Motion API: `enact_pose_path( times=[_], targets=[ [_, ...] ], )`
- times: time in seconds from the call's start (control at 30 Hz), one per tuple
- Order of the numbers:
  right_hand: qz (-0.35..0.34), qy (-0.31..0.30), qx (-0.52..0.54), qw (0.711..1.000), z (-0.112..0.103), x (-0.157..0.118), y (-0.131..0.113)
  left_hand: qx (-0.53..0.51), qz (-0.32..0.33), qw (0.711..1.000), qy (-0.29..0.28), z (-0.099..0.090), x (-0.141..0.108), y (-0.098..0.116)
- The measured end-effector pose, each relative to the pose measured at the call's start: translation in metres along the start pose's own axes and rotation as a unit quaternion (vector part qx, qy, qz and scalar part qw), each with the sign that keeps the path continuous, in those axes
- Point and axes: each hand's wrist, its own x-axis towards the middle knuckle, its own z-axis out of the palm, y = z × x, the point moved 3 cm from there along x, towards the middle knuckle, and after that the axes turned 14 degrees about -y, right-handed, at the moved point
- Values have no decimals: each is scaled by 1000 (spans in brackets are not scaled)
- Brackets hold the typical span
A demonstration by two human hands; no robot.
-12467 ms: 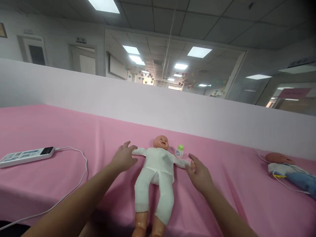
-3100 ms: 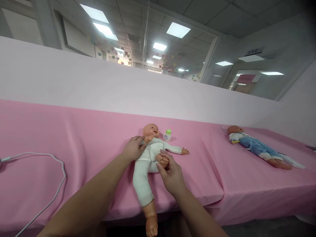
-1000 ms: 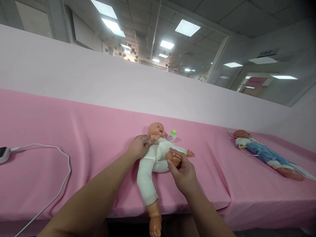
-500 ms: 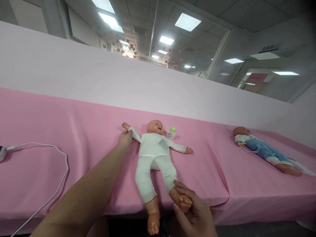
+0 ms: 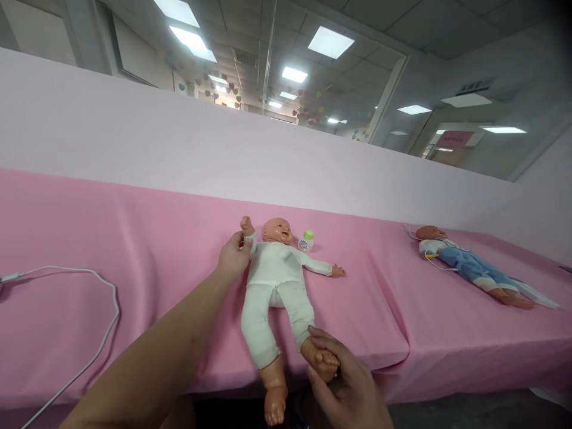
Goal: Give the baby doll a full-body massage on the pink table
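A baby doll (image 5: 274,268) with a white cloth body lies face up on the pink sheet, its feet hanging over the near edge. My left hand (image 5: 235,255) is closed around the doll's arm on the left, which is bent upward beside the head. The doll's foot on the right (image 5: 324,359) is held between the thumb and fingers of my right hand (image 5: 348,378). The other leg and the other arm lie free. Beside the doll's head stands a small clear bottle (image 5: 306,241) with a green cap.
A second doll (image 5: 473,265) in blue trousers lies at the right, with thin tubing around it. A white cable (image 5: 117,304) curves over the pink sheet (image 5: 174,226) at the left. Behind rises a white partition (image 5: 179,149) topped by glass.
My left hand has lifted the doll's arm inward, so it is now bent upward near the head. My right hand keeps its hold on the foot. The view has shifted slightly.
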Motion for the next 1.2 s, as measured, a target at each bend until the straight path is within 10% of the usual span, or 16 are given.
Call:
enact_pose_path(
  times=[0.33, 0.6, 1.2],
  targets=[
    [10, 51, 89, 995, -5, 81, 4, 241, 164, 950, -114, 24, -11, 26],
    [27, 79, 102, 991, 23, 105, 27, 294, 152, 934, -133, 26, -15, 31],
    [-19, 52, -1, 998, 1, -7, -5, 158, 71, 979, -106, 22, -8, 18]
  ],
)
